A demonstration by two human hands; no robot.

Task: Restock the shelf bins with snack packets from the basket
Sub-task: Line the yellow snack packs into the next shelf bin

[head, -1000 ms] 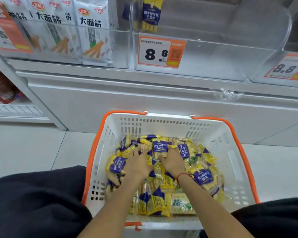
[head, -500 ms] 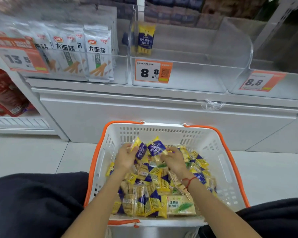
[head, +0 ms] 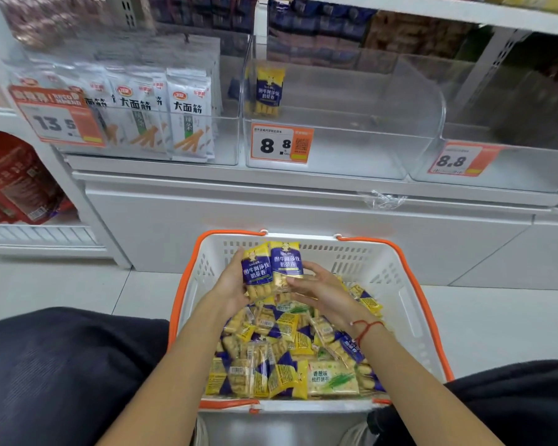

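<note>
Two packets (head: 271, 268) stand upright side by side between both hands, raised above the heap (head: 290, 349) in the basket (head: 397, 284). Left hand (head: 231, 286) curls round the left packet, its fingers hidden behind the wrapper. Right hand (head: 322, 292) pinches the right packet's lower edge with thumb and fingertips; the other fingers lie loosely spread. Beyond the hands, the middle bin (head: 351, 149) holds a single like packet (head: 267, 91), blurred behind clear plastic. Arms cover part of the heap, and the basket's near edge is cut by the dark trousers (head: 62, 375)
</note>
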